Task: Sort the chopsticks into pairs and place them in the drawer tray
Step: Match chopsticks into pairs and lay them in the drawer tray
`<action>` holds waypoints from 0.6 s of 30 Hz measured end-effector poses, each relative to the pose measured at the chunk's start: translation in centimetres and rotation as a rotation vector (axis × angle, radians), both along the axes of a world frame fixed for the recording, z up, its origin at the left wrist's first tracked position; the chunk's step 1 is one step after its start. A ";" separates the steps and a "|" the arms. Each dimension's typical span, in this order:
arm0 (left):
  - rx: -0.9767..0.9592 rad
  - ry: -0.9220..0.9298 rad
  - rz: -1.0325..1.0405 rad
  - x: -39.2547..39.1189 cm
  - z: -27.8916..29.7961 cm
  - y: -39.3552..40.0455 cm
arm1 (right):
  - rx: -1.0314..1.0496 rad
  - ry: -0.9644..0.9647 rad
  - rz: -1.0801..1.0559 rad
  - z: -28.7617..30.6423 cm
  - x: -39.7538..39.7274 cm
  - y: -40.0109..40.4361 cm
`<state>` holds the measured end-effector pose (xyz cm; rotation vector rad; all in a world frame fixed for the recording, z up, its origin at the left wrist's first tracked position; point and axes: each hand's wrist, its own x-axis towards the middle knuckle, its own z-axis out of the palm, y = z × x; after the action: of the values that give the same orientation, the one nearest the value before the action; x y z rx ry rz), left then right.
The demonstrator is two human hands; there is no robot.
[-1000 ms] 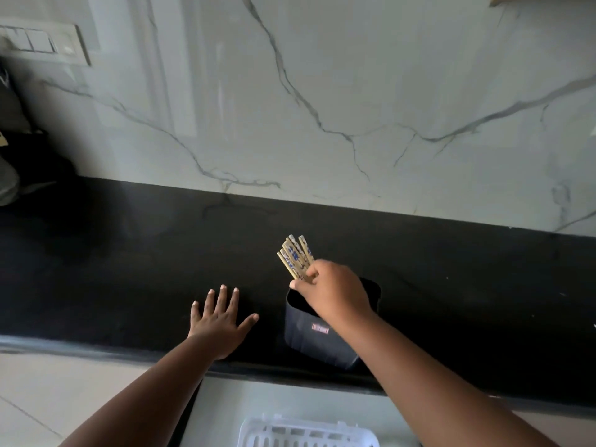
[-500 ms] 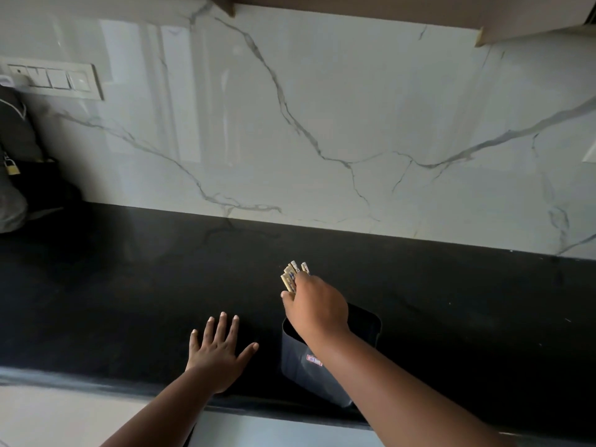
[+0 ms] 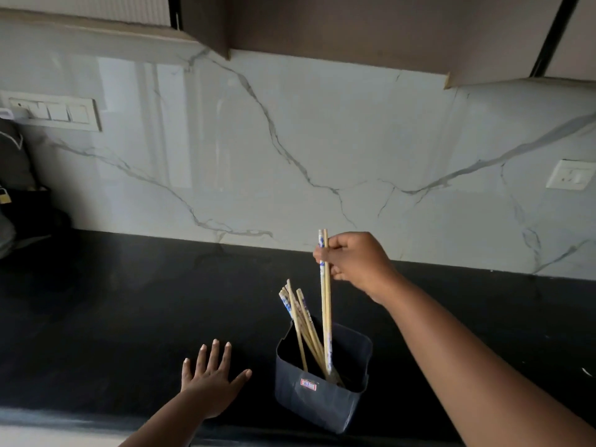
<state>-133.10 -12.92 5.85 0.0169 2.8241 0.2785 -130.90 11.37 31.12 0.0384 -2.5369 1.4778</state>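
Observation:
A dark square holder [image 3: 317, 401] stands near the front edge of the black counter [image 3: 129, 317]. Several pale wooden chopsticks with blue-patterned tops [image 3: 298, 317] lean to the left inside it. My right hand [image 3: 354, 262] is raised above the holder and grips two chopsticks [image 3: 325, 304] near their tops; they hang upright with their lower ends still inside the holder. My left hand [image 3: 211, 382] lies flat on the counter to the left of the holder, fingers spread, holding nothing. No drawer tray shows in this view.
A white marble backsplash [image 3: 290, 156] rises behind the counter, with a switch plate [image 3: 54, 112] at the left and a socket [image 3: 572, 179] at the right. Dark wall cabinets [image 3: 354, 27] hang overhead. Dark bags [image 3: 16, 195] sit at the far left.
My right hand has risen from the bundle's tops, lifting two chopsticks partway out of the holder. The view has tilted upward, and the white tray seen below the counter is out of frame. The left hand stays flat.

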 end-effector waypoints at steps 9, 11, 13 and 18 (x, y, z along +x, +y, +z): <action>0.263 0.956 -0.538 -1.0 16.4 3.3 | -0.319 0.048 0.073 6.3 0.2 2.7; 0.130 1.171 -0.782 -0.5 19.2 4.4 | -0.358 0.050 0.098 6.9 0.3 2.3; 0.004 1.293 -0.961 -0.2 21.2 5.1 | -0.375 0.058 0.116 7.2 0.5 1.8; -0.060 1.491 -1.201 -0.1 23.2 5.5 | -0.368 0.084 0.138 7.5 0.9 1.3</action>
<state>-133.18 -7.44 29.07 2.7008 3.1599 -0.2413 -130.02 12.67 38.61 0.2170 -2.1983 1.9285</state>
